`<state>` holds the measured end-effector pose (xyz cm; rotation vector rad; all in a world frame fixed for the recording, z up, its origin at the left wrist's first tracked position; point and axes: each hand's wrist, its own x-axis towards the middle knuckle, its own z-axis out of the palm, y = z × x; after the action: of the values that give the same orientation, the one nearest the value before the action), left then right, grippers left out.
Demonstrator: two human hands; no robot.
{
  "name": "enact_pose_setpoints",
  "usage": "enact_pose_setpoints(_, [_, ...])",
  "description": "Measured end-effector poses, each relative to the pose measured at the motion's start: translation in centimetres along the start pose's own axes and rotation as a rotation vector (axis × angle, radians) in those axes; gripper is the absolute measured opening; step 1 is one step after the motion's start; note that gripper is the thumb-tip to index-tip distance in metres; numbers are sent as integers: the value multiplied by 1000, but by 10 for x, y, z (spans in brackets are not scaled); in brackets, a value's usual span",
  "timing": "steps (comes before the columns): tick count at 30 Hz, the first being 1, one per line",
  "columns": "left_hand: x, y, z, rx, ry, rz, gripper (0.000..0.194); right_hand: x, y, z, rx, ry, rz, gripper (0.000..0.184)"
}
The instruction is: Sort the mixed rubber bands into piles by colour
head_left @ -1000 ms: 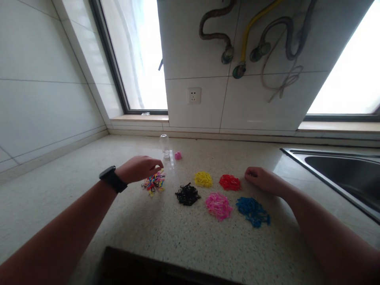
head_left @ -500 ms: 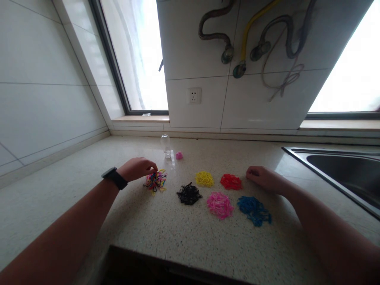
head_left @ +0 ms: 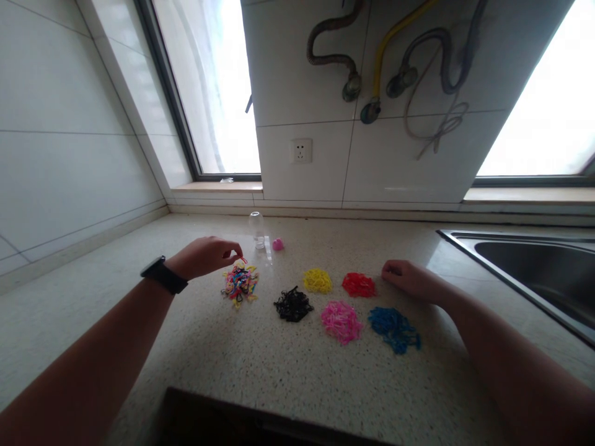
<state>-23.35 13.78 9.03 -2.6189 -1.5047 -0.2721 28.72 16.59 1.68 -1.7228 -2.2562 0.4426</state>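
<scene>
Head view, left of centre: the left hand (head_left: 209, 255) has risen just above the multicoloured pile (head_left: 240, 285), its grip pinching a red band (head_left: 243, 260); half a second ago its fingertips were down at that pile. Right of centre, the right hand (head_left: 409, 280) stays on the tabletop (head_left: 279, 378) near the red pile (head_left: 359, 285), fingers curled; I cannot tell whether its grip holds anything.
</scene>
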Motion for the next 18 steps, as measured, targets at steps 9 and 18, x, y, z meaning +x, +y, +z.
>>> enact_pose_setpoints(9, [6, 44, -9, -77, 33, 73, 27, -3, -4, -2, -4, -3, 8, 29])
enact_pose_setpoints(18, [6, 110, -12, -269, 97, 170, 28, -5, -5, -3, 22, 4, 11, 28])
